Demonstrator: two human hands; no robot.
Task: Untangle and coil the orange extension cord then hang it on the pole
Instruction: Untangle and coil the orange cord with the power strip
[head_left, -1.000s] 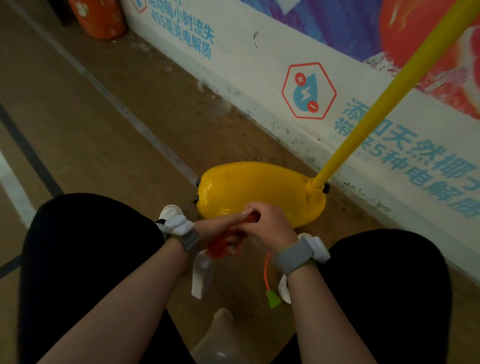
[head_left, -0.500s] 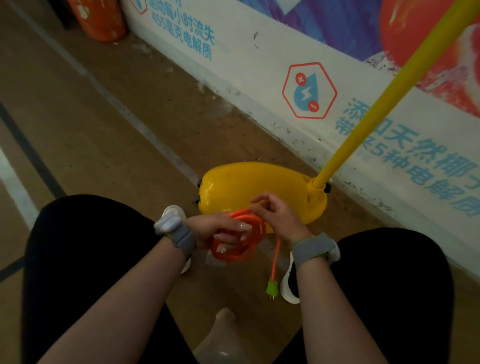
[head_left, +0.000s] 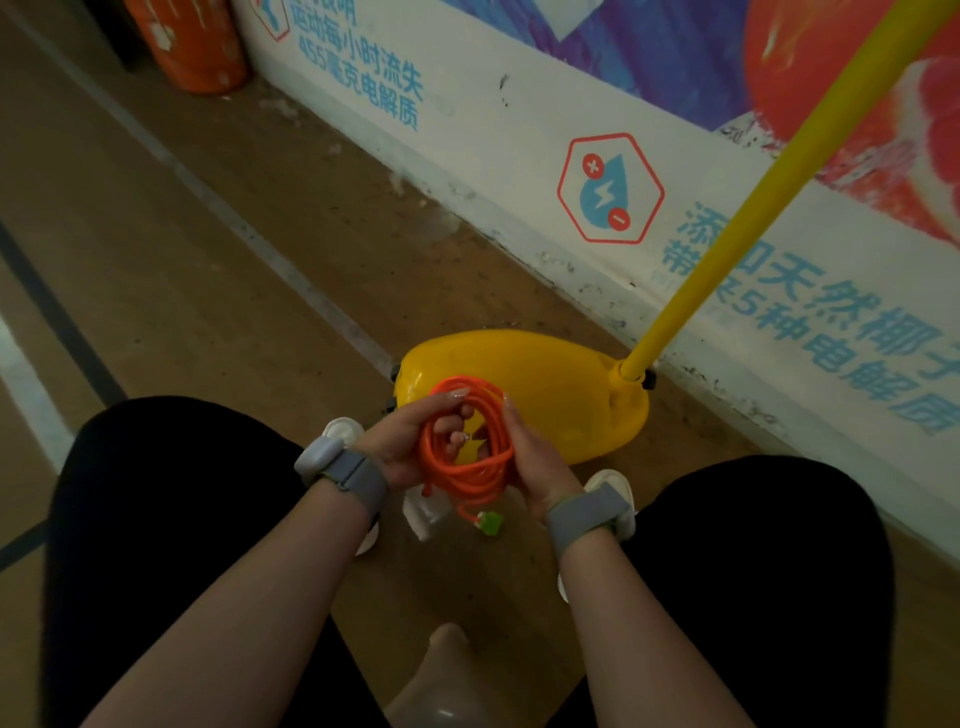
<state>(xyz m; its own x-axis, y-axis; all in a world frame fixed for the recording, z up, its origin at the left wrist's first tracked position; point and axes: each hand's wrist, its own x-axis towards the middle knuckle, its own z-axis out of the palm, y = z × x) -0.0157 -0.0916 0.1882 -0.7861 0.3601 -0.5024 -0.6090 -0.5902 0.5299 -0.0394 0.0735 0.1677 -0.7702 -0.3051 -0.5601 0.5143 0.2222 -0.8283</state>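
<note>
Centre of frame, just below the yellow base (head_left: 561, 395): orange extension cord (head_left: 470, 475) gathered into a tight round coil of several loops, held off the floor (head_left: 156, 260) between both hands. Left hand (head_left: 397, 449) gripping the coil's left side, fingers curled through the middle. Right hand (head_left: 532, 465) wrapped round the right side, fingertips hidden behind the loops. Short tail with green plug (head_left: 490, 522) dangling beneath. Looks untangled; coiling judged nearly done. Next, likely: securing that tail, then lifting the coil toward the yellow pole (head_left: 769, 192) slanting to upper right. No hook in view, so hanging spot unclear.
</note>
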